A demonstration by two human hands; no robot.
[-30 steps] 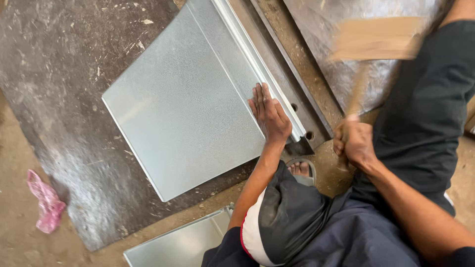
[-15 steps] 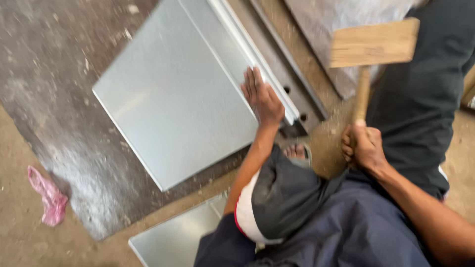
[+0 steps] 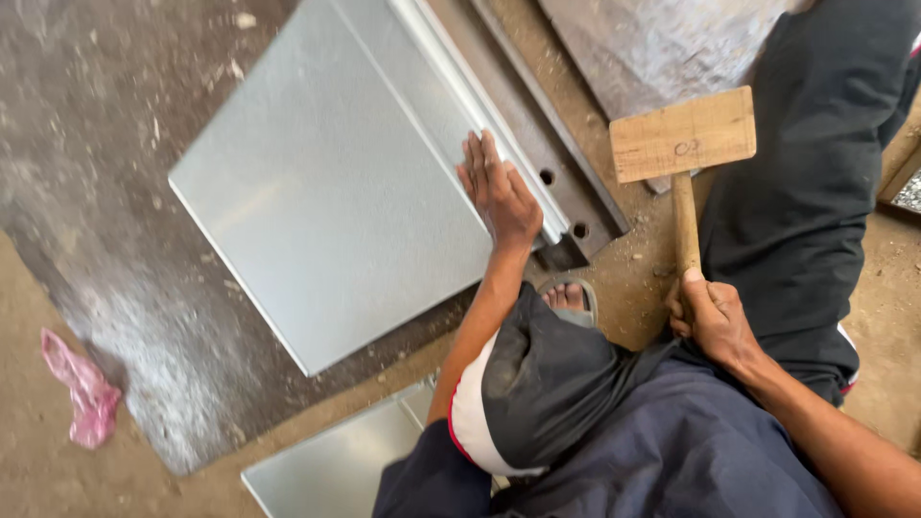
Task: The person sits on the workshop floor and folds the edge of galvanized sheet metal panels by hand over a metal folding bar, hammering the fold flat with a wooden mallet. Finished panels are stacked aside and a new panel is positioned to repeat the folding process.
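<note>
My left hand [image 3: 499,190] lies flat, fingers together, on a grey sheet of metal [image 3: 326,182] near its folded right edge [image 3: 484,105]. That edge rests against a dark steel angle bar [image 3: 547,144] with holes in it. My right hand [image 3: 712,318] grips the handle of a wooden mallet [image 3: 683,144], whose block head is raised upright to the right of the bar, above the dirt floor. My bent knee in dark trousers sits between the two hands.
A large dark steel plate [image 3: 86,144] lies under the sheet. A second metal sheet [image 3: 336,465] lies at the bottom. A pink rag [image 3: 82,388] is on the dirt floor at left. My bare toes in a sandal [image 3: 568,295] are near the bar's end.
The mallet head has come down from high at the upper right to a lower, steadier spot beside the bar. My left hand has stayed pressed on the sheet's edge.
</note>
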